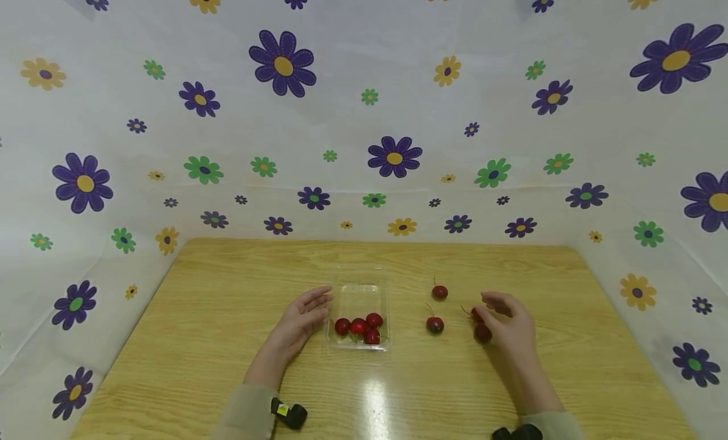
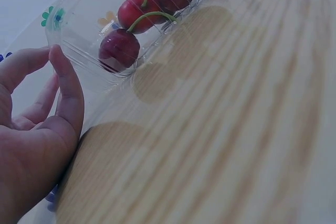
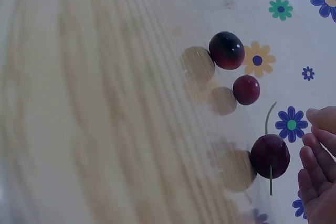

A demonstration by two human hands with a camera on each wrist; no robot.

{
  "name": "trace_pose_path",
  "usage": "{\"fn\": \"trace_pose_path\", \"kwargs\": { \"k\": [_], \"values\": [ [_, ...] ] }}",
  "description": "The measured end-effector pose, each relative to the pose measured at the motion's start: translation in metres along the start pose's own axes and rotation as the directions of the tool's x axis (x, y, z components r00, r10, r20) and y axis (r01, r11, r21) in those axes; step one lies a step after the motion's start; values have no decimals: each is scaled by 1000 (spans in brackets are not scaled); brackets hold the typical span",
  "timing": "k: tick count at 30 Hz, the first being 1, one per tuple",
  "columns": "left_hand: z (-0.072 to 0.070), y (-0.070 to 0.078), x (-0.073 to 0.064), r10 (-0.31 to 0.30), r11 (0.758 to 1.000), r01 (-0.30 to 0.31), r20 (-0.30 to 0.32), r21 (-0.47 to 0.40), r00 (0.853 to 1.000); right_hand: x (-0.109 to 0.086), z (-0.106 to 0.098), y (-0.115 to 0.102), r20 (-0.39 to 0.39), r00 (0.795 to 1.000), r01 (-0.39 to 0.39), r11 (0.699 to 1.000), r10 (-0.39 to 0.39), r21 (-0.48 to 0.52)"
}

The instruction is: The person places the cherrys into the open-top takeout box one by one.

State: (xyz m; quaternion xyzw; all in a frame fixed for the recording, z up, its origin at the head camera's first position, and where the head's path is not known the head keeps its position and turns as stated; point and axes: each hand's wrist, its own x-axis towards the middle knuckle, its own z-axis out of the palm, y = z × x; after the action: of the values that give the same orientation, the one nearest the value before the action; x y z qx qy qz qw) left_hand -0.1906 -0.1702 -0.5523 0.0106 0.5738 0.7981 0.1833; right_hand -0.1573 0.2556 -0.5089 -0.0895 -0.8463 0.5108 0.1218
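Note:
A clear plastic box (image 1: pixel 359 301) holds several red cherries (image 1: pixel 357 326), gathered at its near end. My left hand (image 1: pixel 300 320) is at the box's left side, thumb and fingertips close against its wall in the left wrist view; whether they press it I cannot tell. At the right, my right hand (image 1: pixel 514 323) hovers beside two dark cherries (image 1: pixel 482 333) on the table, partly covering them in the head view. A gap shows between its fingers (image 3: pixel 312 166) and the nearest stemmed cherry (image 3: pixel 270 156) in the right wrist view. Nothing is held there.
Between the box and my right hand lie two more stemmed cherries, one farther back (image 1: pixel 440 292) and one nearer (image 1: pixel 435 325). Everything rests on a wood-grain table (image 1: pixel 227 288). White cloth with printed flowers (image 1: pixel 341 124) walls off the back and both sides.

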Motion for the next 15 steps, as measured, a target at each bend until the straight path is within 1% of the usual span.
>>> {"fn": "trace_pose_path", "kwargs": {
  "k": [4,11,15],
  "values": [
    [0,0,0,-4,1000,4,-4,-2,1000,0,-4,3,28,998,-62,998,62,-14],
    [0,0,0,-12,1000,12,-12,-8,1000,-2,-9,8,69,992,-104,994,106,-22],
    [1,0,1,-11,1000,11,-12,-7,1000,-2,-11,12,86,991,-98,994,101,-40]
  ]
}}
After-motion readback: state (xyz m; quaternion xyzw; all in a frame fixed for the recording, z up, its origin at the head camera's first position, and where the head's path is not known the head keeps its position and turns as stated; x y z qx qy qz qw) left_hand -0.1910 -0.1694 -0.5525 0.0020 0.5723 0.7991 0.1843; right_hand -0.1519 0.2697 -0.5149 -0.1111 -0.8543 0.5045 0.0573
